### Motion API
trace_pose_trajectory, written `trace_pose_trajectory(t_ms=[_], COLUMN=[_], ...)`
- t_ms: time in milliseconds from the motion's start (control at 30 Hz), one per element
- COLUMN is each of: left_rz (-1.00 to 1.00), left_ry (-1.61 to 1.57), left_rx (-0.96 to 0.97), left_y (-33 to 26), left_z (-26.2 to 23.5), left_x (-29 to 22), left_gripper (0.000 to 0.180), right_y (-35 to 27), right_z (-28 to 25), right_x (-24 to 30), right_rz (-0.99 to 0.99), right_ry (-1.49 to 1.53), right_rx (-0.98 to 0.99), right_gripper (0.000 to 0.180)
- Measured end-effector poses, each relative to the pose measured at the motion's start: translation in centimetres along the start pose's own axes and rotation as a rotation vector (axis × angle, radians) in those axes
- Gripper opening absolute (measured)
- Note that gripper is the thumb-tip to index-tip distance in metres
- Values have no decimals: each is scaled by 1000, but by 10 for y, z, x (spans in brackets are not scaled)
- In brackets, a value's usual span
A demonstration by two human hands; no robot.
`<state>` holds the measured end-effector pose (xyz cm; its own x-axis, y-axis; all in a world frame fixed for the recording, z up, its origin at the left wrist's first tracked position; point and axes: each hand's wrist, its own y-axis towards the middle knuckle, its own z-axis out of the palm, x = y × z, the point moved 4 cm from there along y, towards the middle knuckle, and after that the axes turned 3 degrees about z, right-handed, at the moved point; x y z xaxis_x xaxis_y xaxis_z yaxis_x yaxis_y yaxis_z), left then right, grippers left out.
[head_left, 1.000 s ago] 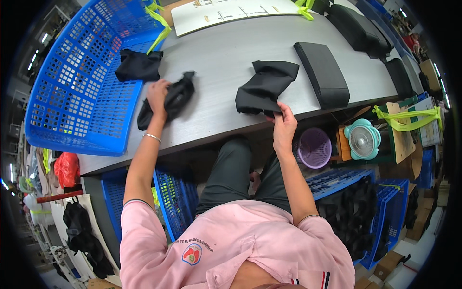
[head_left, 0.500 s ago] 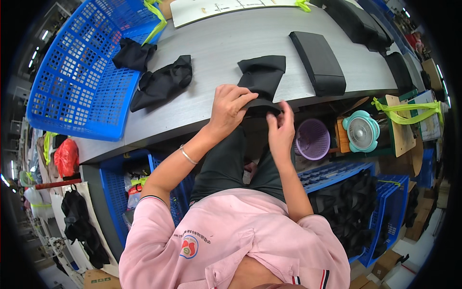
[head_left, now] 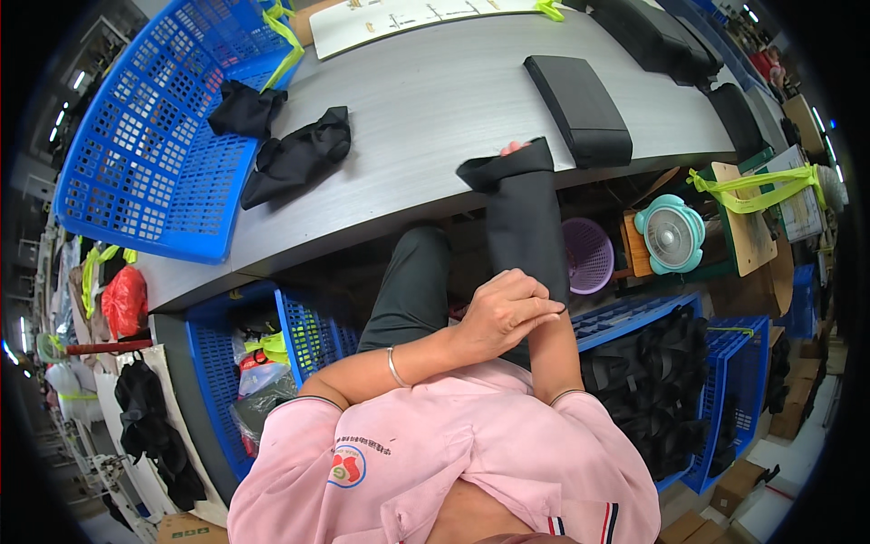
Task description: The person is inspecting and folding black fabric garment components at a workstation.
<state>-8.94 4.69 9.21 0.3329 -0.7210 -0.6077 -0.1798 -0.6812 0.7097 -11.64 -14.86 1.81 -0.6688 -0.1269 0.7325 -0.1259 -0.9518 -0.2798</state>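
Note:
A black fabric sleeve (head_left: 527, 213) is drawn over my right forearm like a tube, its far end flaring and folded near the table's front edge. Of my right hand (head_left: 513, 147), only some fingertips peek out at that far end; the rest is hidden inside the cloth. My left hand (head_left: 509, 313) pinches the sleeve's near edge, close to my right elbow. On the grey table (head_left: 426, 91), a crumpled black fabric piece (head_left: 299, 156) lies to the left. A flat, dark grey folded panel (head_left: 580, 109) rests to the right.
A large blue basket (head_left: 145, 136) stands at the table's left, with another black cloth (head_left: 245, 109) at its opening. Below right are a purple bin (head_left: 589, 257), a turquoise fan (head_left: 672, 234) and a blue crate (head_left: 725, 399) beside black pieces. More black cases (head_left: 652, 41) lie at the far right.
The black piece has come off the table edge and over my right forearm. My right hand has gone inside it, and my left hand has moved back toward my body, gripping its near edge.

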Motion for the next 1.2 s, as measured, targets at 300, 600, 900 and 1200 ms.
trace_pose_trajectory(t_ms=[300,600,900,1200], left_rz=[-191,-574,-539,-206], left_ry=[-130,-25,153,236], left_rx=[-84,-283,-577,-110], left_y=[-12,5,5,-34], left_z=[-29,-89,-85,-42], left_x=[4,97,79,27], left_gripper=[23,11,34,43], right_y=[-30,-78,-148,-12], right_z=[-3,-7,31,-33], right_x=[-28,-24,31,-11], right_rz=[301,208,101,-164], right_ry=[-48,-237,-239,-373], right_rx=[226,333,673,445], right_gripper=[41,49,43,36])
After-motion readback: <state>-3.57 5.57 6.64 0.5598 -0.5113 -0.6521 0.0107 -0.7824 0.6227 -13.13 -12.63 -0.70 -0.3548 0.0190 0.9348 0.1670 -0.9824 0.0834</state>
